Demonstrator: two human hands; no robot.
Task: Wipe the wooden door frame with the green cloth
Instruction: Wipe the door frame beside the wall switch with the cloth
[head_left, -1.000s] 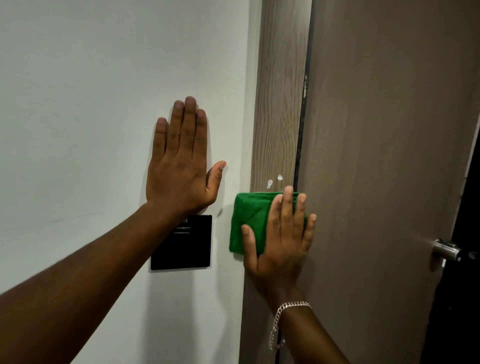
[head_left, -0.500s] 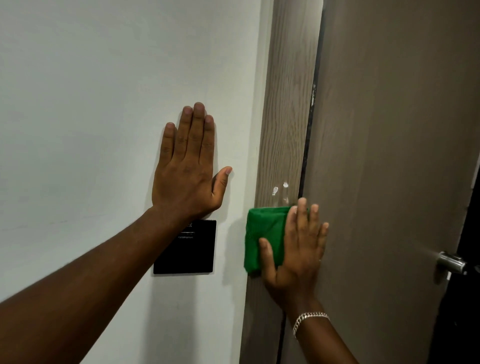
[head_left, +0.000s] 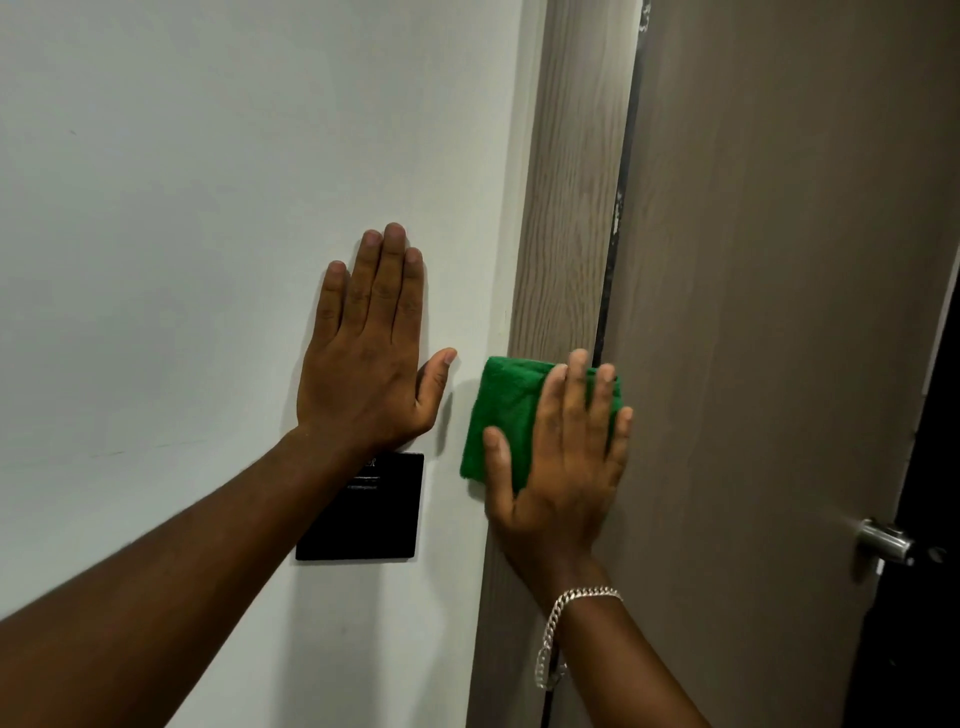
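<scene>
The wooden door frame runs as a vertical grain-patterned strip between the white wall and the door. A folded green cloth lies flat on the frame, its left edge overlapping the wall. My right hand presses the cloth against the frame, fingers spread upward and thumb along the cloth's lower left edge. The hand hides the right part of the cloth. My left hand rests palm-flat on the wall to the left of the cloth and holds nothing.
A black square wall panel sits just below my left hand. The grey-brown door fills the right side, with a metal handle near its right edge. A dark gap lies beyond the door's edge.
My right hand has slid the cloth up the frame, and it now covers the small white spots that showed just above it. The left hand has stayed flat on the wall.
</scene>
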